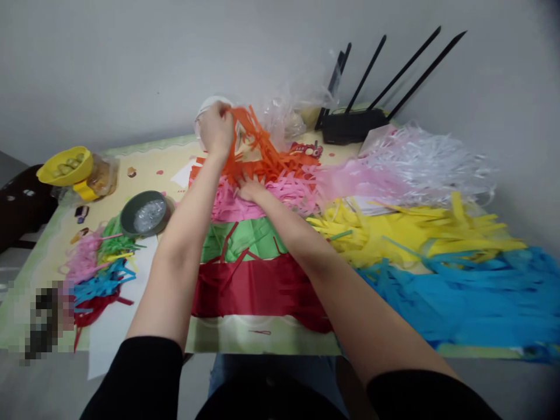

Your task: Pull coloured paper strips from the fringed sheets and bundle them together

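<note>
Raised near the back of the table, my left hand (216,129) is closed on one end of the orange fringed tissue paper (277,160), which hangs down from it in strips. Lower and to the right, my right hand (251,188) lies with fingers stretched out where the orange paper meets the pink fringed paper (286,195). Below are green fringed paper (256,233) and dark red fringed paper (245,289), partly covered by my right forearm. Yellow fringed paper (394,230) and blue fringed paper (476,300) spread out to the right.
At the back right stands a black router (354,125) with tall antennas, near white shredded strips (441,166). On the left are a grey bowl (126,216) holding clear pieces, a yellow bowl (48,173), coloured bundles (102,280) and white paper (118,332). A wall rises behind the table.
</note>
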A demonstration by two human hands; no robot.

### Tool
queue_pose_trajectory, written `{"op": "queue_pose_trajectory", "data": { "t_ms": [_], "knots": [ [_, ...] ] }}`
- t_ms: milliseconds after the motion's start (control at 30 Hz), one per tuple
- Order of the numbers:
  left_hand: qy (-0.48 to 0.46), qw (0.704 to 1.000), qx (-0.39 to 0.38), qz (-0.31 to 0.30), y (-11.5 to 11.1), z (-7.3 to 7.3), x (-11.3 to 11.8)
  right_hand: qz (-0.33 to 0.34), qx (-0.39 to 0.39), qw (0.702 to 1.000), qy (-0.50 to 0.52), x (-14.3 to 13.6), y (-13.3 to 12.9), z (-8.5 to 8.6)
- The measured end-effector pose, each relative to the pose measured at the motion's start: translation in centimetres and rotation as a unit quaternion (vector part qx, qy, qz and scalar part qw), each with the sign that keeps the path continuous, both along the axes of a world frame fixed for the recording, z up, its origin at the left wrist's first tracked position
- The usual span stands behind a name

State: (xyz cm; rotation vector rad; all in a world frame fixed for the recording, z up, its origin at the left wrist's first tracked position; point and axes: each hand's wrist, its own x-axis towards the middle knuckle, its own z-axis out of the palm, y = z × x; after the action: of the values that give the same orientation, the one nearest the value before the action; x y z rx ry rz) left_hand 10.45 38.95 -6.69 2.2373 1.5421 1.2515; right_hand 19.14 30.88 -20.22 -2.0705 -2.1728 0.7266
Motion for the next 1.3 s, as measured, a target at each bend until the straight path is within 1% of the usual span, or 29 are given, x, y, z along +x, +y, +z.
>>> {"op": "queue_pose_trajectory", "data": {
  "t_ms": [33, 67, 100, 133, 167, 200, 233, 267, 300, 333, 367, 400, 433, 467, 500, 533, 567, 600, 633, 667, 700, 767, 833, 933, 1033, 1133, 1300],
  "knots": [
    [-0.053, 0.998, -0.004, 0.044, 0.8, 2.4, -0.3, -0.001, -0.002, 1.000, 0.003, 0.0, 0.0, 0.3],
    [-0.096, 0.992, 0.010, 0.082, 1.3, 5.0, -0.7, -0.001, -0.004, 1.000, 0.005, 0.1, 0.0, 0.6],
    [-0.123, 0.988, 0.043, 0.089, 1.4, 7.5, -1.3, -0.002, -0.004, 1.000, 0.006, 0.1, 0.0, 1.1],
    [-0.142, 0.983, 0.098, 0.068, 1.0, 9.9, -2.0, -0.001, -0.001, 1.000, 0.008, 0.1, -0.1, 1.6],
    [-0.158, 0.973, 0.160, 0.051, -0.1, 12.0, -2.9, 0.001, 0.007, 1.000, 0.009, 0.2, -0.3, 2.2],
    [-0.149, 0.965, 0.216, 0.024, -1.8, 13.5, -3.8, 0.006, 0.020, 1.000, 0.010, 0.2, -0.7, 3.0],
    [-0.120, 0.960, 0.254, 0.006, -4.2, 14.5, -4.6, 0.013, 0.037, 0.999, 0.012, 0.3, -1.4, 3.8],
    [-0.064, 0.962, 0.264, 0.005, -7.0, 15.0, -5.4, 0.022, 0.056, 0.998, 0.013, 0.4, -2.4, 4.6],
    [0.019, 0.974, 0.224, 0.011, -10.0, 14.8, -6.1, 0.031, 0.075, 0.997, 0.014, 0.5, -3.8, 5.4],
    [0.101, 0.981, 0.166, 0.032, -13.1, 14.2, -6.7, 0.040, 0.090, 0.995, 0.014, 0.7, -5.6, 6.3],
    [0.170, 0.979, 0.101, 0.052, -15.9, 13.2, -7.2, 0.050, 0.100, 0.994, 0.014, 0.9, -7.8, 7.2],
    [0.218, 0.973, 0.041, 0.062, -18.3, 12.0, -7.6, 0.057, 0.114, 0.992, 0.018, 1.2, -10.2, 8.0],
    [0.243, 0.968, 0.002, 0.065, -20.4, 10.7, -8.0, 0.064, 0.132, 0.989, 0.026, 1.5, -12.7, 8.9],
    [0.254, 0.965, -0.028, 0.056, -22.0, 9.4, -8.3, 0.070, 0.169, 0.982, 0.046, 1.8, -15.2, 9.7],
    [0.255, 0.965, -0.045, 0.035, -23.2, 8.3, -8.6, 0.062, 0.255, 0.961, 0.091, 2.1, -17.5, 10.6],
    [0.251, 0.967, -0.052, 0.006, -24.3, 7.4, -8.9, 0.060, 0.339, 0.930, 0.130, 2.4, -19.5, 11.4],
    [0.247, 0.967, -0.056, -0.030, -25.2, 6.7, -9.2, 0.067, 0.402, 0.899, 0.159, 2.6, -21.1, 12.1],
    [0.246, 0.965, -0.057, -0.070, -26.1, 6.2, -9.4, 0.081, 0.439, 0.876, 0.180, 2.7, -22.2, 12.8],
    [0.244, 0.962, -0.059, -0.109, -27.0, 5.9, -9.7, 0.104, 0.446, 0.868, 0.190, 2.9, -23.0, 13.4],
    [0.238, 0.958, -0.062, -0.144, -27.9, 5.8, -10.0, 0.130, 0.425, 0.875, 0.194, 3.0, -23.5, 13.9],
    [0.227, 0.956, -0.065, -0.173, -28.8, 5.7, -10.4, 0.152, 0.387, 0.889, 0.194, 3.2, -23.9, 14.3],
    [0.194, 0.955, -0.075, -0.209, -30.3, 5.8, -11.2, 0.168, 0.306, 0.916, 0.197, 3.6, -24.6, 15.1],
    [0.164, 0.952, -0.106, -0.235, -31.4, 5.8, -12.2, 0.151, 0.262, 0.930, 0.211, 4.0, -25.8, 16.1],
    [0.115, 0.941, -0.171, -0.268, -32.2, 5.7, -13.5, 0.121, 0.246, 0.933, 0.233, 4.6, -28.1, 17.8],
    [0.066, 0.938, -0.199, -0.275, -32.9, 5.7, -14.1, 0.111, 0.235, 0.937, 0.232, 4.8, -30.0, 19.0],
    [0.045, 0.933, -0.217, -0.283, -33.9, 5.8, -13.8, 0.110, 0.247, 0.935, 0.231, 5.1, -30.7, 19.0],
    [0.004, 0.940, -0.188, -0.284, -34.9, 5.2, -12.9, 0.114, 0.286, 0.905, 0.294, 5.7, -30.7, 17.7]
  ]
}}
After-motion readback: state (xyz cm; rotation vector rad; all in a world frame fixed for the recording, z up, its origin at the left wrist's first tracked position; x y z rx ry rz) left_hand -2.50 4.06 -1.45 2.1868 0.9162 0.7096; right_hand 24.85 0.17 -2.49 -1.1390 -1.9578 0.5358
